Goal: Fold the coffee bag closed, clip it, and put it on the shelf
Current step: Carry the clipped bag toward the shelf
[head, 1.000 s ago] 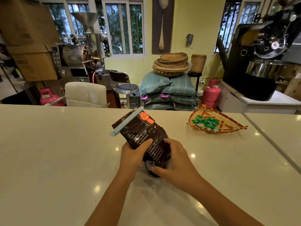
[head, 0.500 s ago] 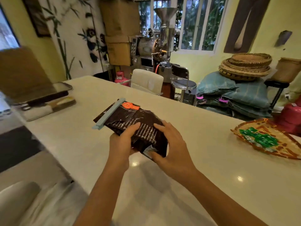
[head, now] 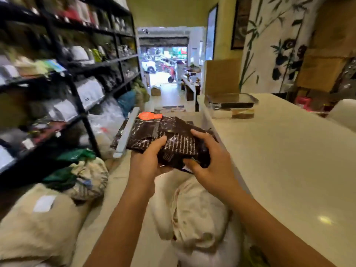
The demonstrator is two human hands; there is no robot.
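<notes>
The dark brown coffee bag (head: 154,133) with an orange sticker is held in the air over the aisle floor, off the counter. A long pale blue clip (head: 126,132) is clamped along its folded top at the left. My left hand (head: 147,160) grips the bag's near left part, thumb on top. My right hand (head: 210,160) grips its near right end. The black shelf (head: 81,101), blurred and packed with bags, stands to the left of the bag, about an arm's length away.
A white counter (head: 289,160) runs along the right, with a clear lidded box (head: 231,106) at its far end. Sacks (head: 38,228) and a cloth bundle (head: 194,209) lie on the floor below. The aisle leads to an open doorway (head: 163,64).
The view has swung left from the counter to the aisle and the shelf. Both hands have carried the clipped bag off the counter, keeping the same grip.
</notes>
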